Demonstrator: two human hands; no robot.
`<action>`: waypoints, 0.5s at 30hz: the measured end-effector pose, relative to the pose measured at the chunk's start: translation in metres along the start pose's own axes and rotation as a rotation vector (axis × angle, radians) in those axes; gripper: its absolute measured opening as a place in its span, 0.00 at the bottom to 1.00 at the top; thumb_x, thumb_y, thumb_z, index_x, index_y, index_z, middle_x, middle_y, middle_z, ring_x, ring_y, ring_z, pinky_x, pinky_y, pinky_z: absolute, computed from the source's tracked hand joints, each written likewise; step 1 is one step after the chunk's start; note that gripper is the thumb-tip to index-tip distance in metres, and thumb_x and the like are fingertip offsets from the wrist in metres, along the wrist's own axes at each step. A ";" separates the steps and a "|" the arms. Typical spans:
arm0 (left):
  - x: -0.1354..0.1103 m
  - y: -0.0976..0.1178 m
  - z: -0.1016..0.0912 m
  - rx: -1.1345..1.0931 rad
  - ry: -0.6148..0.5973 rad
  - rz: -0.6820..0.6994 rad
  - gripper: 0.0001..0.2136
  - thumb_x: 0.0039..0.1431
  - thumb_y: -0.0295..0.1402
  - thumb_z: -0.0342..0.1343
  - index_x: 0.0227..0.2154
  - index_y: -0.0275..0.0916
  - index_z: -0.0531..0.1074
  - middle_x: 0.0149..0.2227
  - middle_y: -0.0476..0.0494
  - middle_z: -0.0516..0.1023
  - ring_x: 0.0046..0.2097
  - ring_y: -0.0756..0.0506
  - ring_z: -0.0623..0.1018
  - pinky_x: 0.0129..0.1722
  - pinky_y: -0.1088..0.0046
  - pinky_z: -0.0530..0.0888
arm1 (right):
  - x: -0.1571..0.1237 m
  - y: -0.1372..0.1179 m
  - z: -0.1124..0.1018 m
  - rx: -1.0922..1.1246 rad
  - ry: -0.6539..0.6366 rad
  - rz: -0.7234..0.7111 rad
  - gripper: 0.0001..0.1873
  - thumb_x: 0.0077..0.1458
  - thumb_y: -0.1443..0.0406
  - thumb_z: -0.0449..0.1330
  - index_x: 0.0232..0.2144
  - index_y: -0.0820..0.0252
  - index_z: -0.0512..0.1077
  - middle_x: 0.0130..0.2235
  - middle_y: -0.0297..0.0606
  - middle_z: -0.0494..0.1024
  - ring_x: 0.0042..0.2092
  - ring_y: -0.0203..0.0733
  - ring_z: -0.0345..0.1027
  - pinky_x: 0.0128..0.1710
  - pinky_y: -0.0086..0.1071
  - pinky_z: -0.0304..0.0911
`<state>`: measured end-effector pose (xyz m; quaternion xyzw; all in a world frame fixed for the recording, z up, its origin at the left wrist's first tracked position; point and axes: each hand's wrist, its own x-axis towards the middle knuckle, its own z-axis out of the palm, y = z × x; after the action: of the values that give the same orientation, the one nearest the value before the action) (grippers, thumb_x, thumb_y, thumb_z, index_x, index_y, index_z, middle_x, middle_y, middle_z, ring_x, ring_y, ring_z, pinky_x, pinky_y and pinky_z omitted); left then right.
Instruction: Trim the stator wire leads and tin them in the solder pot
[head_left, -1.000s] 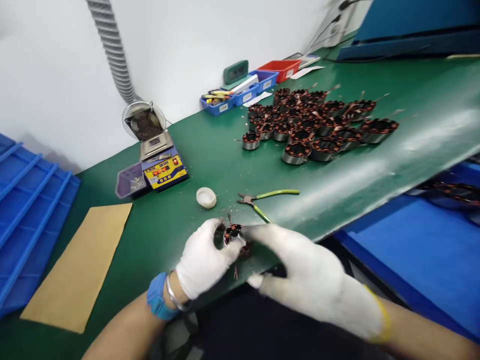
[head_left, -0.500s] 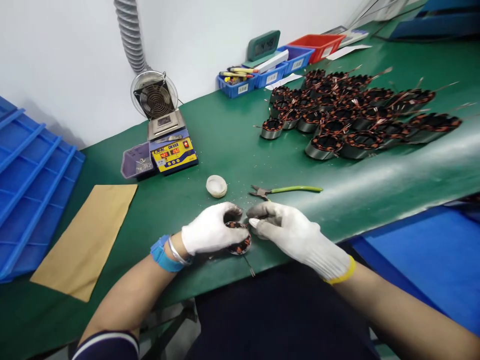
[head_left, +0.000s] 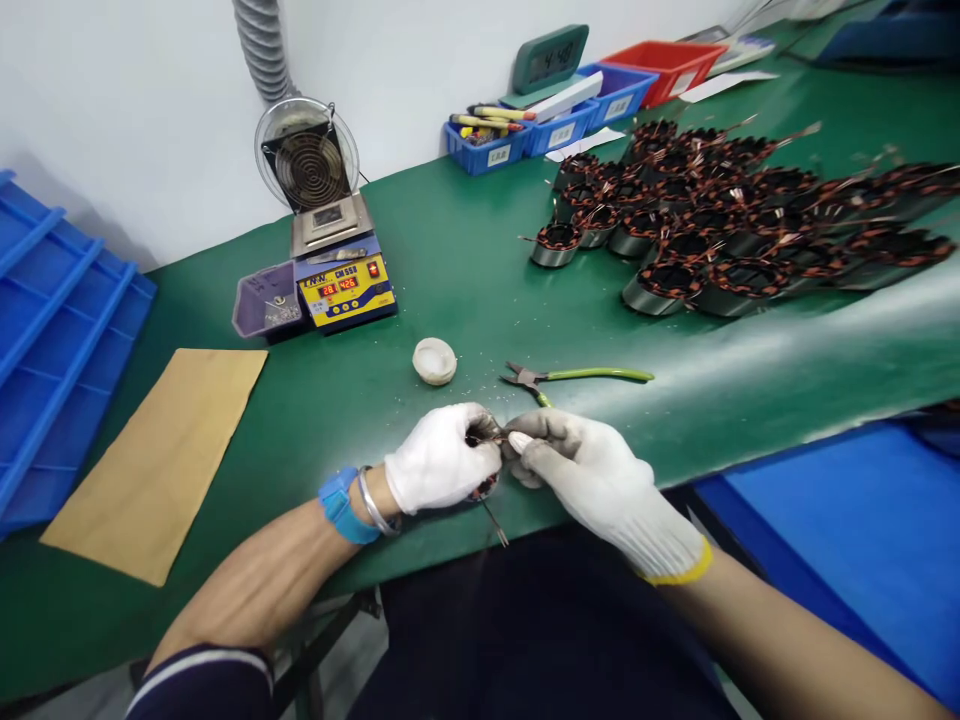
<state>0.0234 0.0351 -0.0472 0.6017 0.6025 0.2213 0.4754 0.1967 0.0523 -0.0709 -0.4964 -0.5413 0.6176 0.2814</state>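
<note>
A motor stator [head_left: 486, 488] with copper windings lies near the front edge of the green table, mostly hidden under my left hand [head_left: 441, 455]. Its wire leads [head_left: 493, 522] stick out toward me. In a white glove, my left hand has thumb and forefinger closed on thin wire at the stator's right side. My right hand [head_left: 592, 468], gloved with dark-stained fingertips, pinches the same wire; the fingertips of both hands almost meet. Green-handled cutting pliers [head_left: 592, 375] rest just beyond my right hand. A small white cap [head_left: 434, 361] sits beyond my left hand.
Many wound stators [head_left: 720, 230] crowd the back right. A yellow soldering pot [head_left: 345, 290] stands back left beside a purple tray [head_left: 270, 300], with a fan above. Brown card [head_left: 157, 460] lies at left near a blue crate [head_left: 60, 350]. Small bins [head_left: 487, 150] line the wall.
My left thumb and fingers have moved from around the stator to a pinch at the wire, covering more of the stator. My right hand stays close by. The view has shifted slightly.
</note>
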 end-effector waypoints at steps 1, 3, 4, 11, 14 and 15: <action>0.000 -0.002 0.001 -0.010 0.002 0.021 0.02 0.53 0.27 0.53 0.27 0.39 0.68 0.24 0.52 0.72 0.28 0.49 0.70 0.29 0.74 0.67 | -0.001 0.002 0.000 -0.008 0.001 -0.005 0.16 0.48 0.52 0.64 0.31 0.58 0.72 0.22 0.34 0.73 0.24 0.38 0.66 0.25 0.32 0.66; 0.000 -0.004 0.003 -0.012 0.011 0.076 0.03 0.55 0.29 0.53 0.27 0.39 0.68 0.25 0.51 0.73 0.29 0.49 0.70 0.30 0.74 0.67 | -0.003 0.007 -0.002 -0.054 0.004 -0.032 0.15 0.51 0.52 0.62 0.32 0.58 0.73 0.23 0.35 0.75 0.25 0.40 0.68 0.26 0.33 0.67; 0.000 -0.005 0.003 -0.012 0.019 0.099 0.04 0.56 0.30 0.53 0.27 0.39 0.68 0.26 0.51 0.73 0.29 0.49 0.70 0.30 0.74 0.68 | -0.004 0.010 -0.003 -0.107 0.012 -0.064 0.14 0.53 0.53 0.61 0.33 0.58 0.73 0.24 0.36 0.76 0.26 0.40 0.69 0.26 0.34 0.68; 0.001 -0.011 0.004 -0.025 0.029 0.160 0.04 0.58 0.31 0.51 0.29 0.39 0.68 0.27 0.51 0.73 0.30 0.49 0.71 0.34 0.73 0.70 | -0.006 0.018 -0.029 -0.806 0.178 -0.900 0.11 0.61 0.64 0.57 0.45 0.57 0.76 0.42 0.45 0.82 0.43 0.49 0.77 0.43 0.41 0.74; 0.002 -0.013 0.005 -0.016 0.032 0.199 0.03 0.58 0.30 0.51 0.29 0.39 0.68 0.29 0.50 0.74 0.32 0.48 0.73 0.37 0.72 0.71 | 0.006 0.003 -0.041 -1.065 0.080 -1.267 0.17 0.61 0.70 0.57 0.51 0.57 0.75 0.49 0.49 0.80 0.53 0.54 0.73 0.55 0.51 0.68; 0.002 -0.013 0.006 -0.014 0.040 0.209 0.03 0.57 0.29 0.51 0.29 0.39 0.68 0.30 0.49 0.75 0.33 0.48 0.73 0.37 0.72 0.72 | 0.010 -0.003 -0.043 -1.147 0.032 -1.317 0.18 0.61 0.72 0.55 0.51 0.58 0.75 0.49 0.49 0.80 0.53 0.54 0.72 0.56 0.52 0.66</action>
<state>0.0215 0.0329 -0.0616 0.6536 0.5441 0.2857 0.4417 0.2322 0.0791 -0.0676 -0.1565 -0.9414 -0.0455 0.2954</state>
